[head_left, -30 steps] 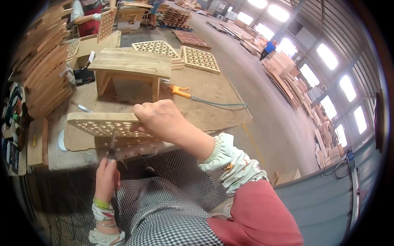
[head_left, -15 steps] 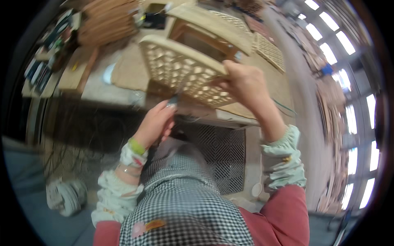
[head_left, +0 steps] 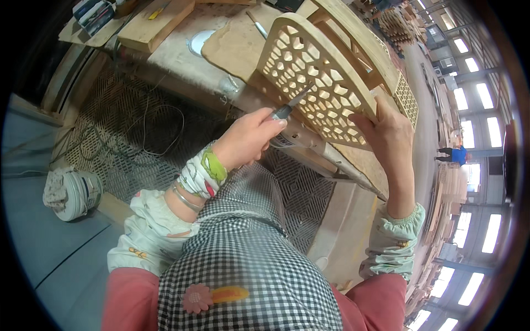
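A pale wooden lattice panel [head_left: 334,54], pierced with many angular holes, stands tilted on edge at the front of the workbench [head_left: 182,33]. My right hand [head_left: 389,129] grips its right end, with the thumb on the near face and the fingers behind, partly hidden. In my left hand [head_left: 245,140] the fingers are wrapped round the dark handle of a narrow-bladed hand tool [head_left: 283,111]. The slim metal blade points up and right at the panel's holes; whether its tip touches the wood I cannot tell. Below the bench edge is my checked apron [head_left: 237,248].
Behind the panel stands a wooden frame piece [head_left: 353,41], with another lattice panel [head_left: 407,102] to its right. A wooden block [head_left: 157,27], white disc [head_left: 200,42] and brown sheet [head_left: 234,49] lie leftward. A white bucket [head_left: 80,193] is on the floor. A person in blue [head_left: 458,155] stands far right.
My view has swung, so the bench appears turned and shifted. The panel looks steeper now, and the tool's blade shows clearly against its holes. Both hands keep their holds.
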The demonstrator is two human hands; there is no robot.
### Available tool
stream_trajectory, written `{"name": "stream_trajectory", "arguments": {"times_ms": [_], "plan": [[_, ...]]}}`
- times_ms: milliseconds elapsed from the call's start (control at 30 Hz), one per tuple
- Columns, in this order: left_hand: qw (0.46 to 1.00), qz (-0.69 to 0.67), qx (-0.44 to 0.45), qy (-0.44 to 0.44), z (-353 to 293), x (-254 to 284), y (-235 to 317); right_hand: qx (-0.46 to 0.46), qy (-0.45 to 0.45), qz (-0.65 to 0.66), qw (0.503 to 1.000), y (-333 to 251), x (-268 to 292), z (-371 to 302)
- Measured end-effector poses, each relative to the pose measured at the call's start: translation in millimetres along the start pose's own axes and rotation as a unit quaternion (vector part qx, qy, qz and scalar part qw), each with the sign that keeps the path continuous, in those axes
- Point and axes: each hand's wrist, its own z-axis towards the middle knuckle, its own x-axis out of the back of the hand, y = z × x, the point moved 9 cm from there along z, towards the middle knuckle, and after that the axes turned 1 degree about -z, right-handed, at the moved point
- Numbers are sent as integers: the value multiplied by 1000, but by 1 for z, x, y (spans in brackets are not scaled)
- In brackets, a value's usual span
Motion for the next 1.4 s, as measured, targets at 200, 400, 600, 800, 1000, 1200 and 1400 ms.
{"name": "stream_trajectory", "arguments": {"times_ms": [200, 400, 600, 800, 1000, 1200, 1400], "plan": [[994, 41, 63, -82, -6, -2, -45, -2, 6, 1, 1000, 6, -8, 7], [933, 328, -96, 110, -37, 11, -9, -43, -20, 4, 999, 25, -12, 12], [833, 487, -192, 177, -17, 3, 50, -65, -24, 26, 997, 28, -15, 13], [774, 586, -180, 156, 6, -12, 60, -21, 11, 7, 1000, 26, -12, 12], [735, 641, -180, 125, 15, -34, 68, -7, 33, 15, 999, 19, -7, 11], [724, 650, -167, 160, 29, -39, 72, -11, 7, 37, 999, 23, -10, 17], [710, 666, -164, 159, 25, -42, 72, -12, 13, 23, 1000, 24, -8, 13]]}}
